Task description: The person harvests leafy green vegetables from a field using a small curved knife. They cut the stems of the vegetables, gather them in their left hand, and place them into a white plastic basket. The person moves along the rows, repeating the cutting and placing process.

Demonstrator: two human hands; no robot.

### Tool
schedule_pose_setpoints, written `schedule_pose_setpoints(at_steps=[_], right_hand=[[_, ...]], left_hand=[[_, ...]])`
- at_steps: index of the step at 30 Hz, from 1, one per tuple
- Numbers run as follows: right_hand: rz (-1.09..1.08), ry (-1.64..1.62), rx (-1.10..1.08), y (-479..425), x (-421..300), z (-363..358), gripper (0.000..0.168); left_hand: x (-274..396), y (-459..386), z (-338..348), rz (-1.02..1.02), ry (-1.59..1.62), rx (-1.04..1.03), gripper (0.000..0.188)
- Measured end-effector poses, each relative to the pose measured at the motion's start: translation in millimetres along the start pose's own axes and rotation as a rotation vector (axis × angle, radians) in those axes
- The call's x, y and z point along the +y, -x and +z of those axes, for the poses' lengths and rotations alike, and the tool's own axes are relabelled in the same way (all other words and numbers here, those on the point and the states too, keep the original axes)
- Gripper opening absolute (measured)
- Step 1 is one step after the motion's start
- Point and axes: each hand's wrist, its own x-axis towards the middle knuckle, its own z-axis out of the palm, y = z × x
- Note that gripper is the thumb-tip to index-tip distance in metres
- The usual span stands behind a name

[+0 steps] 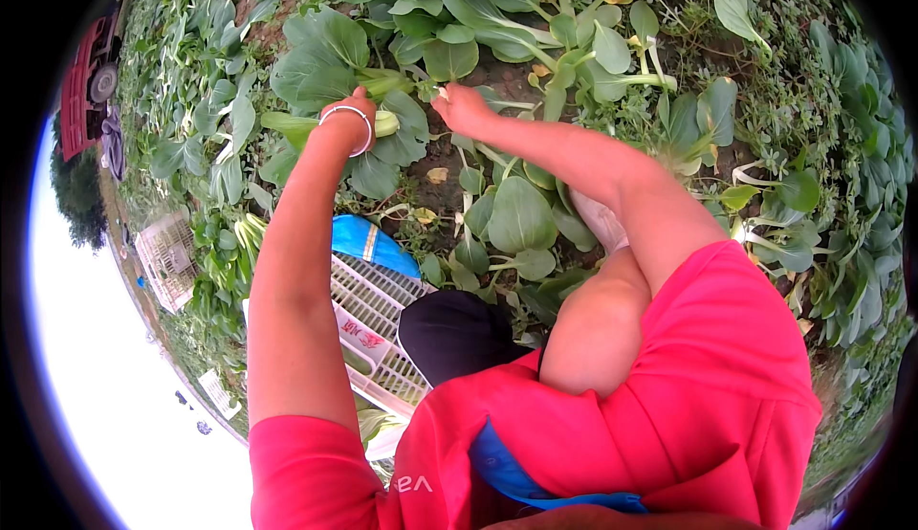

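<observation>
My left hand (pixel 351 119), with a white bangle at its wrist, is closed around a head of bok choy (pixel 323 63). Broad leaves fan out beyond the fingers, and a pale green stalk end (pixel 386 124) shows at the hand's right. Just to the right, my right hand (pixel 457 108) has its fingers bent together low over the plants, close to small pale green leaves (pixel 428 90). Whether it grips them is unclear. More bok choy (pixel 522 216) with rounded leaves and white stalks lies or stands on the soil below the right forearm.
A white plastic crate (pixel 373 329) stands by my left side, a blue item (pixel 373 244) at its far end. My dark-clothed knee (pixel 459 336) is beside it. Another crate (pixel 168 261) and a red vehicle (pixel 82 89) are farther left. Low weeds (pixel 774 99) grow at right.
</observation>
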Motion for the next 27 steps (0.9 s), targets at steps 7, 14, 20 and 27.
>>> schedule_pose_setpoints(at_steps=[7, 14, 20, 27], right_hand=[[0.033, 0.144, -0.053, -18, 4, 6, 0.042], [0.255, 0.023, -0.355, -36, 5, 4, 0.041], [0.410, 0.035, -0.437, -48, -12, 4, 0.045], [0.348, 0.303, -0.409, -52, -26, 2, 0.053]], left_hand=[[-10, 0, 9, 0.035, 0.024, 0.018, 0.047], [-19, -9, 23, 0.038, 0.042, 0.033, 0.047], [-16, -7, 22, 0.002, 0.099, 0.053, 0.040], [-5, 0, 28, 0.021, 0.113, 0.094, 0.056]])
